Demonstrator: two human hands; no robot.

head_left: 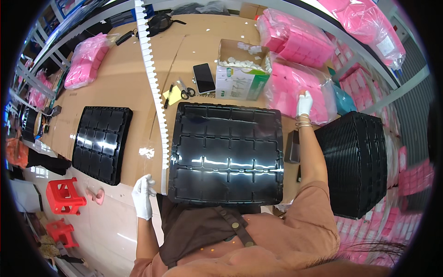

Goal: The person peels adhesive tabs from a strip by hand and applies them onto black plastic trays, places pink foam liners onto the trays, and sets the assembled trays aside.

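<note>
A black plastic tray (227, 154) with shallow square compartments lies before me at the table's near edge. Left of its near corner is my left hand (143, 196), in a white glove, its fingers loosely bent and somewhat apart with nothing seen in them. My right hand (303, 104), gloved with bare fingertips, is stretched forward over a clear bag of pink blocks (287, 85). Its fingers are drawn together against the bag; what they pinch, if anything, is too small to make out. A tall stack of black trays (353, 164) stands right of my right arm.
Another black tray (102, 144) lies left of a white toothed strip (151, 69). Beyond the middle tray are an open carton (237, 83) with white scraps, a phone (204, 78), scissors (188, 93) and a yellow note (173, 95). Red stools (64, 196) stand on the floor.
</note>
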